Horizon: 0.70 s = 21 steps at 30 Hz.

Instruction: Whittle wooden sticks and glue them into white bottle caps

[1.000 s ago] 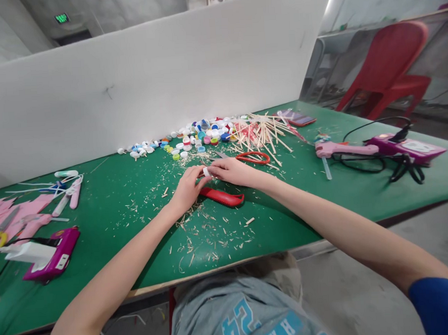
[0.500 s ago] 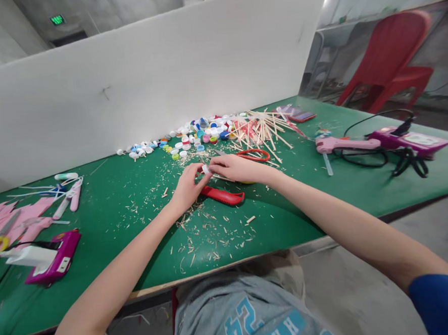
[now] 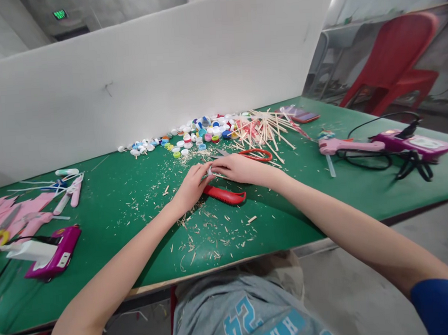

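Observation:
My left hand [image 3: 191, 186] and my right hand [image 3: 243, 168] meet over the middle of the green table. A small white cap [image 3: 209, 172] shows between their fingertips, and the fingers of my left hand are closed on it. Thin wooden sticks lie under or in my right hand, whose fingers are bent round toward the cap; what exactly it grips is hidden. A red-handled cutter [image 3: 225, 194] lies just below the hands. Beyond my right hand rest orange-handled scissors [image 3: 256, 155].
Coloured bottle caps [image 3: 202, 131] and wooden sticks [image 3: 269, 129] are heaped by the white partition [image 3: 157, 65]. Glue guns, cords and a purple power strip [image 3: 416, 143] lie right; another purple strip [image 3: 58, 253] and pink sheets [image 3: 29, 204] lie left. Wood shavings are scattered centrally.
My fingertips have drawn closer together round the white cap, which is now more covered. The whole view has shifted slightly.

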Tool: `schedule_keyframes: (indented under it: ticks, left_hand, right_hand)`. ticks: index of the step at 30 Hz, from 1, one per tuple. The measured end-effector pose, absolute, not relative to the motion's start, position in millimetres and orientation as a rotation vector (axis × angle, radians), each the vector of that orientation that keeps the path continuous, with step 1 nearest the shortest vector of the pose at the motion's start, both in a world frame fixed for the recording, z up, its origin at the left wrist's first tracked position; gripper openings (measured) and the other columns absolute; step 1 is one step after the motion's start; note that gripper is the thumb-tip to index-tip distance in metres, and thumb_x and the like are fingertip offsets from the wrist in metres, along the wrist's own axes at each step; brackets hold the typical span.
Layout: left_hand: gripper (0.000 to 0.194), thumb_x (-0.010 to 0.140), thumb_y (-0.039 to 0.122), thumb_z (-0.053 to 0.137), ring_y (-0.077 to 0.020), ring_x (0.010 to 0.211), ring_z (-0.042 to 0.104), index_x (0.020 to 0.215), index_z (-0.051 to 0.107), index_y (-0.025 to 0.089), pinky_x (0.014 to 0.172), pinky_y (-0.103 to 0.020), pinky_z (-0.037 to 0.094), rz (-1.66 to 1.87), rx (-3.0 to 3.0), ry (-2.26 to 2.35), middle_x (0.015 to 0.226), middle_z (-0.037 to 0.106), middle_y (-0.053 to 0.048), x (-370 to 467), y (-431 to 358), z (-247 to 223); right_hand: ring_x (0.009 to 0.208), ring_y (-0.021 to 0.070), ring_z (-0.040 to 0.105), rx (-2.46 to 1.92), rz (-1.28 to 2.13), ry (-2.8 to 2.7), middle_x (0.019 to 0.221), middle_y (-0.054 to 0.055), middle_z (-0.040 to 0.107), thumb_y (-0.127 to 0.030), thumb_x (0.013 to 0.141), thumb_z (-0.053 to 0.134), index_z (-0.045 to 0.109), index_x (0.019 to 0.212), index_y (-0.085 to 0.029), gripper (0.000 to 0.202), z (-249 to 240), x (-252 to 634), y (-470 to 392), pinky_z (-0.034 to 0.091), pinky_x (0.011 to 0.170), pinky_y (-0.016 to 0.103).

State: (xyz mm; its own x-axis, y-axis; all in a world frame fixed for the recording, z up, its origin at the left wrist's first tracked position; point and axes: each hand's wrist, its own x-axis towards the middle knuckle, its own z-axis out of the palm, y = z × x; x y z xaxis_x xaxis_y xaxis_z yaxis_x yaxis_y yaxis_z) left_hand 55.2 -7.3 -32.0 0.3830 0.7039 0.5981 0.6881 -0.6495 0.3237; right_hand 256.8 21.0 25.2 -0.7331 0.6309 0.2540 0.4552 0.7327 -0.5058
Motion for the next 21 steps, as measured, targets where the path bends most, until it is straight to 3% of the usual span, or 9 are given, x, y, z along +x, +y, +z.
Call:
schedule_keyframes:
  ticks: [9,14,17,21]
  left_hand:
    - [0.034,0.094,0.033,0.053,-0.0194,0.111,0.059,0.124,0.053,0.017,0.099,-0.037,0.047,1.285,2.553,1.352,0.117,0.064,-0.011,55,-11,-19]
    - [0.045,0.092,0.043,0.055,-0.0200,0.117,0.057,0.130,0.046,0.020,0.102,-0.038,0.044,1.329,2.412,1.467,0.123,0.063,-0.011,37,-20,-4]
    - [0.040,0.095,0.046,0.046,-0.0200,0.115,0.058,0.126,0.047,0.020,0.100,-0.038,0.044,1.387,2.192,1.618,0.123,0.063,-0.011,16,-23,6]
    - [0.031,0.098,0.040,0.037,-0.0191,0.108,0.060,0.113,0.053,0.018,0.096,-0.035,0.044,1.428,1.912,1.892,0.114,0.065,-0.011,-14,-19,9]
  right_hand:
    - [0.076,0.0134,0.054,-0.852,0.601,-2.397,0.085,0.001,0.064,-0.042,0.094,0.044,0.059,0.093,-0.021,0.026,35,257,21,0.041,0.070,0.030]
    - [0.075,0.0133,0.053,-0.818,0.602,-2.452,0.084,0.002,0.061,-0.038,0.093,0.049,0.059,0.092,-0.020,0.021,50,241,36,0.042,0.071,0.029]
    - [0.079,0.0149,0.051,-0.683,0.210,-2.719,0.089,0.005,0.059,-0.030,0.094,0.046,0.059,0.093,-0.017,0.018,62,220,57,0.042,0.074,0.032]
    - [0.090,0.0162,0.051,-0.525,0.062,-2.868,0.100,0.007,0.060,-0.015,0.090,0.050,0.062,0.087,-0.018,0.013,74,187,78,0.039,0.083,0.033]
